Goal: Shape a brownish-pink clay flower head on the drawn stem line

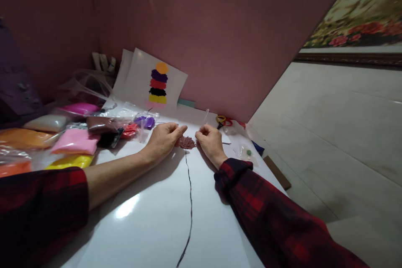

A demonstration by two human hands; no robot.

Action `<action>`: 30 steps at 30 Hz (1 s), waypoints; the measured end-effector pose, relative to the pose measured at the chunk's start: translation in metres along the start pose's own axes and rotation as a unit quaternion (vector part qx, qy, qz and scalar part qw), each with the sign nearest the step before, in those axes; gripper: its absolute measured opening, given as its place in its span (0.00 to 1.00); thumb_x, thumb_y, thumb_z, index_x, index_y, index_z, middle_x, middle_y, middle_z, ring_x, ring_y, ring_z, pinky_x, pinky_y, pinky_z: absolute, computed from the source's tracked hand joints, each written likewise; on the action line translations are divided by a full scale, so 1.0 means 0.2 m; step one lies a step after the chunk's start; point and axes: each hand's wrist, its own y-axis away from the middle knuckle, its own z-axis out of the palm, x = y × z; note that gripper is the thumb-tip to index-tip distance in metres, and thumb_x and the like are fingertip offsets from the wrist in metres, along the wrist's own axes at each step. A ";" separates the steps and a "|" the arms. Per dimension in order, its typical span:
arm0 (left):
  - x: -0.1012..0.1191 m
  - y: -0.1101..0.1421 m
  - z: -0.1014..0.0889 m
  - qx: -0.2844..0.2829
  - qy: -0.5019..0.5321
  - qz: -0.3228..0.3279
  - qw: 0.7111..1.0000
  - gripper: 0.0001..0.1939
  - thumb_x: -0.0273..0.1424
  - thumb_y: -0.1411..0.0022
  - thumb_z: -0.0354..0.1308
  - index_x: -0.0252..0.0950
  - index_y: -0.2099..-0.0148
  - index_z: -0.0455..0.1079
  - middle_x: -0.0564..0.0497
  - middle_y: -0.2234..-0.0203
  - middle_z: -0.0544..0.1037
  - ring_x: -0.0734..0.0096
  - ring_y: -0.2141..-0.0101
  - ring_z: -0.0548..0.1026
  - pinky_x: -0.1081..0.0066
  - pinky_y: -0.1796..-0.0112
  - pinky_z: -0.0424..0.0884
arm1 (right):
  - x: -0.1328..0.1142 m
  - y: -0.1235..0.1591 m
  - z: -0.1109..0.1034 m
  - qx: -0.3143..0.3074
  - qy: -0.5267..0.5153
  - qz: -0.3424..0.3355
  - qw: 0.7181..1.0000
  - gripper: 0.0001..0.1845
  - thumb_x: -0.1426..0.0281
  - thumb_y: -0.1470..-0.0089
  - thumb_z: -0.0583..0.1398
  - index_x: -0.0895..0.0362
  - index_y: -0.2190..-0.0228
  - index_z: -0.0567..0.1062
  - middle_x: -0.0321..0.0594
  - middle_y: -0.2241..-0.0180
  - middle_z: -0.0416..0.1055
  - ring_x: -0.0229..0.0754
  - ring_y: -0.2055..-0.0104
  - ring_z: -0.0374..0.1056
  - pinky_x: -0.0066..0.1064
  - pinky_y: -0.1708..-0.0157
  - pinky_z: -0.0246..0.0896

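Observation:
A brown clay piece [187, 143] with a ridged, rough surface is at the middle of the white surface [150, 217]. My left hand [165, 139] is closed at its left edge, with the thumb pointing right above it. On the other side, my right hand [211, 140] pinches a thin, clear plastic modelling tool [206, 115], whose upper end sticks up above the fingers. The tool's lower tip is hidden near the clay. Below the brown piece, a thin dark wavy line [191, 201] runs down toward me.
Bags of coloured clay, among them pink [76, 141], yellow [70, 161] and purple [145, 122], crowd the left side. A sheet with stacked colour patches [176, 79] leans on the wall. Scissors [221, 120] and a small bag with a green bit [248, 152] lie right.

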 end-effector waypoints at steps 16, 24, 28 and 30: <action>0.00 0.00 0.00 -0.001 0.002 -0.001 1.000 0.20 0.44 0.44 0.55 0.37 0.81 0.63 0.57 0.88 0.66 0.77 0.86 0.60 0.73 0.81 0.56 | -0.02 -0.01 -0.01 0.017 -0.013 -0.002 1.000 0.07 0.70 0.61 0.57 0.55 0.85 0.65 0.31 0.84 0.61 0.38 0.77 0.57 0.30 0.73 0.51; -0.01 -0.01 0.00 -0.001 -0.006 0.000 1.000 0.20 0.45 0.44 0.54 0.37 0.81 0.64 0.57 0.88 0.66 0.78 0.86 0.60 0.74 0.81 0.56 | 0.00 0.00 0.00 -0.007 -0.002 0.004 1.000 0.06 0.69 0.61 0.57 0.54 0.84 0.66 0.31 0.84 0.61 0.38 0.77 0.57 0.29 0.74 0.52; -0.01 -0.01 0.00 -0.003 -0.005 0.004 1.000 0.20 0.45 0.44 0.54 0.37 0.80 0.64 0.57 0.88 0.66 0.77 0.85 0.60 0.74 0.81 0.56 | -0.01 0.00 0.00 -0.013 0.017 0.005 1.000 0.06 0.69 0.60 0.56 0.54 0.84 0.65 0.30 0.84 0.61 0.38 0.77 0.57 0.28 0.74 0.51; -0.01 -0.01 0.00 -0.003 -0.007 0.005 1.000 0.20 0.45 0.44 0.54 0.37 0.81 0.64 0.57 0.88 0.66 0.78 0.85 0.60 0.74 0.80 0.56 | -0.01 0.00 0.00 -0.012 0.024 -0.001 1.000 0.06 0.70 0.60 0.56 0.54 0.84 0.64 0.30 0.84 0.60 0.37 0.77 0.57 0.28 0.74 0.51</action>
